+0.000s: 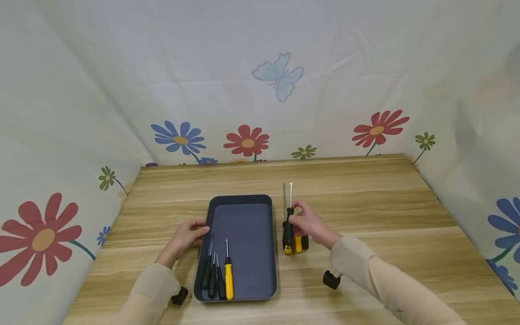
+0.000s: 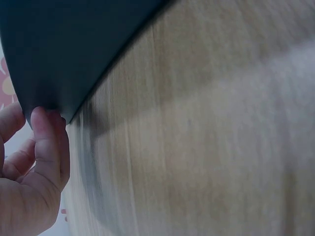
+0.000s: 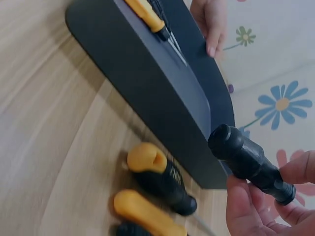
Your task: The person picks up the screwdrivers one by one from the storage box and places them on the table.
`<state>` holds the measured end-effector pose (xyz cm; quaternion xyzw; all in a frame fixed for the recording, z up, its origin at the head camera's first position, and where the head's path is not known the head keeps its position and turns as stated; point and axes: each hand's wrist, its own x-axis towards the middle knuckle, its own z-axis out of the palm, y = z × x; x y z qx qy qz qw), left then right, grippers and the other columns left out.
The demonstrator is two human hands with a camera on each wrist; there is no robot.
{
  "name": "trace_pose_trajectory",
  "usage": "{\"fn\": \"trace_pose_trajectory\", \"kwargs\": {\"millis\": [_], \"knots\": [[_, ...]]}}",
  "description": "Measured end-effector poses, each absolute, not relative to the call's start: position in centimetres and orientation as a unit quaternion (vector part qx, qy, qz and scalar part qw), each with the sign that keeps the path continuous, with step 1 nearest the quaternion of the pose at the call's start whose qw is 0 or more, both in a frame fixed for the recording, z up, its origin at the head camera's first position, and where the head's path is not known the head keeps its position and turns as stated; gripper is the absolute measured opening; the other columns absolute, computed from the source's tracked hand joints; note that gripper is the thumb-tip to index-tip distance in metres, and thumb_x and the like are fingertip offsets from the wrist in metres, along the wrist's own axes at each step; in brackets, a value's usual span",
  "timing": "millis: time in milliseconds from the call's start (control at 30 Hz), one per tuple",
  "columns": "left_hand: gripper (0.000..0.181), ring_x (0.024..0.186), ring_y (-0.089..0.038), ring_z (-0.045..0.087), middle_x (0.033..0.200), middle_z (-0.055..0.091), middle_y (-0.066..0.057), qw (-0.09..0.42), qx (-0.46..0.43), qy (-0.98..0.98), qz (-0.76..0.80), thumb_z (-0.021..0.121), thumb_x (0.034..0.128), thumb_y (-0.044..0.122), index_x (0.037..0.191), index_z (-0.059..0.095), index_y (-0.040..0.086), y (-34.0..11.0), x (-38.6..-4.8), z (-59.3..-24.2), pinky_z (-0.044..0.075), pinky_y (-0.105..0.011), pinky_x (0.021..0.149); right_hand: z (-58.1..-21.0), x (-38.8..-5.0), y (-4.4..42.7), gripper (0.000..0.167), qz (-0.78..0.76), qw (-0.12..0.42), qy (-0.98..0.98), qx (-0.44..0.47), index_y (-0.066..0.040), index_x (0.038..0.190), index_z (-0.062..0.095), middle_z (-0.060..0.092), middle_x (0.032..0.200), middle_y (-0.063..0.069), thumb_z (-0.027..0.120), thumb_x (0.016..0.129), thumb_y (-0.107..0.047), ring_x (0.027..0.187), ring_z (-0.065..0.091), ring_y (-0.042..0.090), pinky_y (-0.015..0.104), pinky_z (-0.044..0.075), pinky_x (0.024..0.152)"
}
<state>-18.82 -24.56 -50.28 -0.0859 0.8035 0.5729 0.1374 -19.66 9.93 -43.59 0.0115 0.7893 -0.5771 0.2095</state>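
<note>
- Black-handled screwdriver [image 3: 251,160] in the right hand [image 1: 307,221], its handle pinched between thumb and fingers, its metal shank pointing toward the far side of the bench [image 1: 373,203].
- Black-and-yellow screwdriver [image 1: 288,238] lying just right of the tray [image 1: 252,266], near the held one, with its shank also pointing away from the person.
- Yellow handle [image 1: 298,244] beside that one, and a black handle [image 1: 305,243] next to it, both partly hidden by the right hand.
- Left hand [image 1: 184,241] at the tray's left wall, thumb and fingers clamped on its rim.
- Inside the dark rectangular tray, near-left part: three black-handled screwdrivers [image 1: 212,283] grouped closely, with a yellow-handled screwdriver [image 1: 229,280] just right of them, shanks pointing toward the far end.
- White cloth [image 1: 203,81] printed with flowers and a butterfly around the wood-grain bench.
- Pale sleeves [image 1: 353,255] on both arms, a small black device [image 1: 331,280] at each wrist.
</note>
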Motion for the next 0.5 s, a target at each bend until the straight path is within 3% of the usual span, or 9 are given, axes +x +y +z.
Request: {"fn": "trace_pose_trajectory", "kwargs": {"millis": [267, 500], "knots": [[0.046, 0.083, -0.010, 0.055, 0.112, 0.053, -0.019, 0.140, -0.083, 0.802, 0.575, 0.055, 0.0872, 0.018, 0.123, 0.042, -0.007, -24.6, -18.8, -50.3, 0.050, -0.028, 0.067, -44.1, -20.6, 11.7, 0.037, -0.572, 0.207, 0.794, 0.023, -0.007, 0.115, 0.038, 0.053, 0.068, 0.004, 0.047, 0.079, -0.003, 0.054, 0.050, 0.014, 0.027, 0.047, 0.050], [0.045, 0.082, -0.010, 0.056, 0.110, 0.054, -0.019, 0.138, -0.085, 0.803, 0.574, 0.056, 0.0869, 0.018, 0.122, 0.044, -0.007, -24.6, -18.8, -50.2, 0.050, -0.028, 0.067, -44.9, -21.3, 13.2, 0.037, -0.569, 0.201, 0.797, 0.030, -0.004, 0.114, 0.037, 0.055, 0.069, 0.006, 0.046, 0.079, -0.002, 0.054, 0.051, 0.016, 0.032, 0.049, 0.053]]}}
